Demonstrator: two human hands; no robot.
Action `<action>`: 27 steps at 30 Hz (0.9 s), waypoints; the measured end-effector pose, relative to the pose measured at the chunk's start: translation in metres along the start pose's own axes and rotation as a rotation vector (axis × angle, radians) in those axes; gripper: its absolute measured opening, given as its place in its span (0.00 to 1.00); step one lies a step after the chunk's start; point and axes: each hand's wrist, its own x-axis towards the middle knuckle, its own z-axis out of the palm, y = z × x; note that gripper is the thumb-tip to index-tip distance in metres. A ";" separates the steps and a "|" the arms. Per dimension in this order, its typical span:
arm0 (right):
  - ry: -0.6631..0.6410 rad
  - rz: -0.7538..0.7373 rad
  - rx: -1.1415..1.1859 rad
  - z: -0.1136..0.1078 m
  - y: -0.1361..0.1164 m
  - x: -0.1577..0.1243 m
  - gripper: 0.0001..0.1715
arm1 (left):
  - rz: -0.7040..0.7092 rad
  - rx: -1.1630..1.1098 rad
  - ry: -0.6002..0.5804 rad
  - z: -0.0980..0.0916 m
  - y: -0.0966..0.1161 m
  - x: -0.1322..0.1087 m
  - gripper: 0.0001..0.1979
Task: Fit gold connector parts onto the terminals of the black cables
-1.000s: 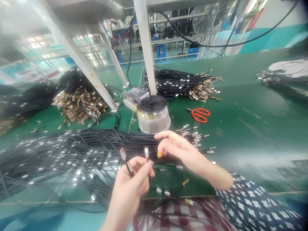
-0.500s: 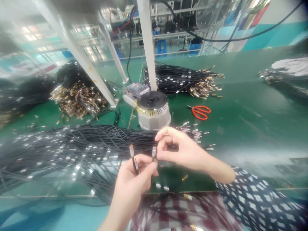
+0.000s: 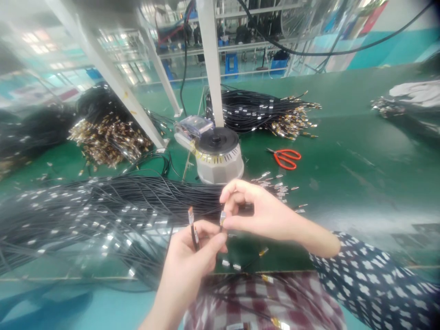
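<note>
While pinching skinny black cables (image 3: 193, 234) in the left hand (image 3: 189, 259) with mostly closed fingers, also crooking the right hand (image 3: 256, 211) at a boxy, shiny metal connector (image 3: 222, 216) with nearly closed thumb and fingertips; not seeing whether actually gripping it, tbh. Working near, this side of a glossy cable bundle (image 3: 144, 192), left of loopy orange scissors (image 3: 287, 159) and nearer than a faceted grey dispenser (image 3: 220, 169).

No legible text, label, brand, number or sign on anything in view, near or far.
</note>
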 end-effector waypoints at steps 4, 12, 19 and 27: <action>-0.020 -0.004 -0.036 -0.002 -0.003 0.000 0.16 | -0.021 0.018 -0.027 -0.002 -0.001 0.001 0.14; -0.061 -0.018 -0.206 -0.007 -0.011 0.002 0.15 | 0.018 0.100 -0.056 -0.004 -0.003 0.001 0.13; -0.169 0.041 -0.206 -0.007 -0.017 0.006 0.14 | 0.069 0.094 -0.096 0.003 -0.001 -0.002 0.14; -0.189 -0.059 -0.402 -0.009 -0.018 0.000 0.18 | 0.056 0.045 -0.094 0.002 -0.001 0.001 0.13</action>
